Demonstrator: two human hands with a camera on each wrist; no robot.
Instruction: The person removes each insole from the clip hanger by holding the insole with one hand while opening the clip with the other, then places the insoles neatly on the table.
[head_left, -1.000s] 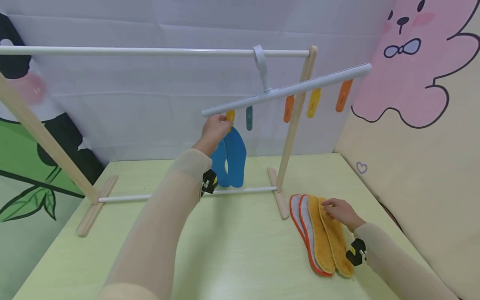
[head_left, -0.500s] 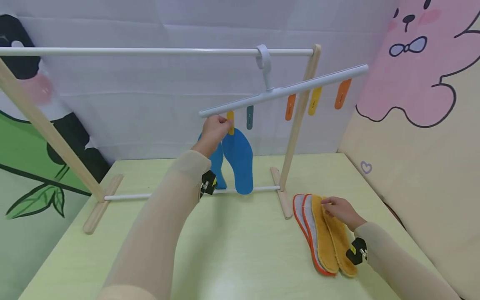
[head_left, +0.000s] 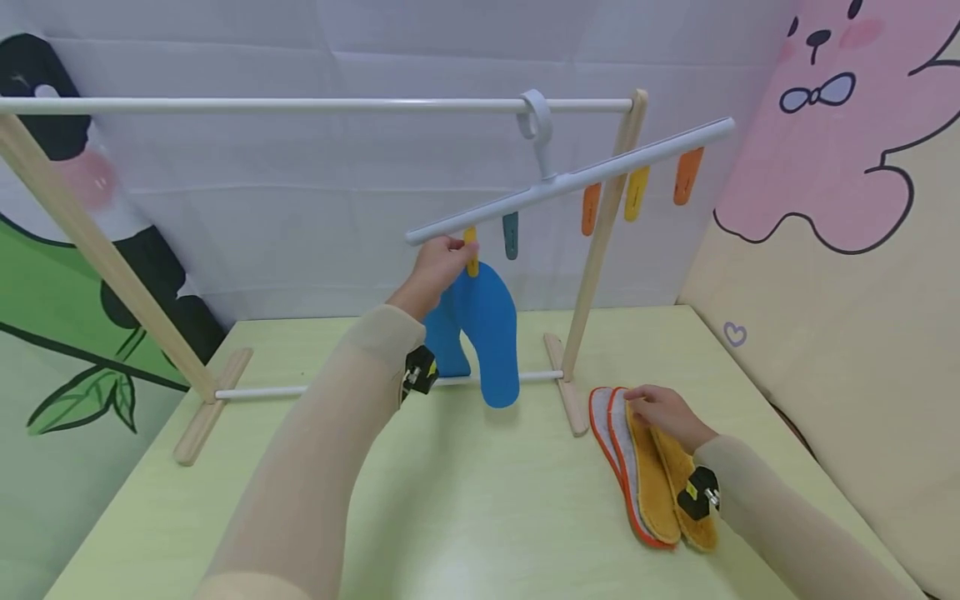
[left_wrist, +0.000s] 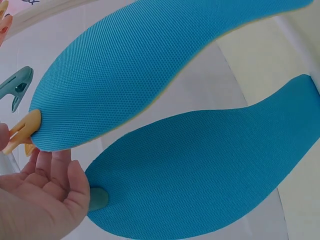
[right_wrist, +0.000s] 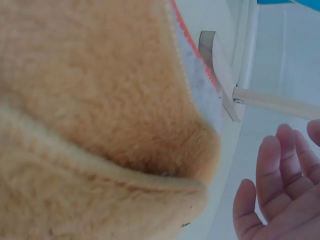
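Observation:
My left hand pinches a yellow clothespin under the low end of a white clip hanger. From that clothespin hangs a blue insole, partly twisted away from its mate. The other blue insole hangs beside it in the left wrist view, gripped by a green clothespin next to my fingers. Over the table, my right hand hovers with loose fingers above the toe end of a pair of fuzzy yellow insoles. Grey insoles with red edging lie partly underneath them.
The hanger hooks over the top rail of a wooden rack and tilts up to the right. Another teal clothespin, two orange ones and a yellow one hang along it. A wooden post stands close behind the hanger.
The front blue insole has swung outward, right and lower. My left hand has shifted slightly right with the clothespin. My right hand has moved left toward the grey insoles.

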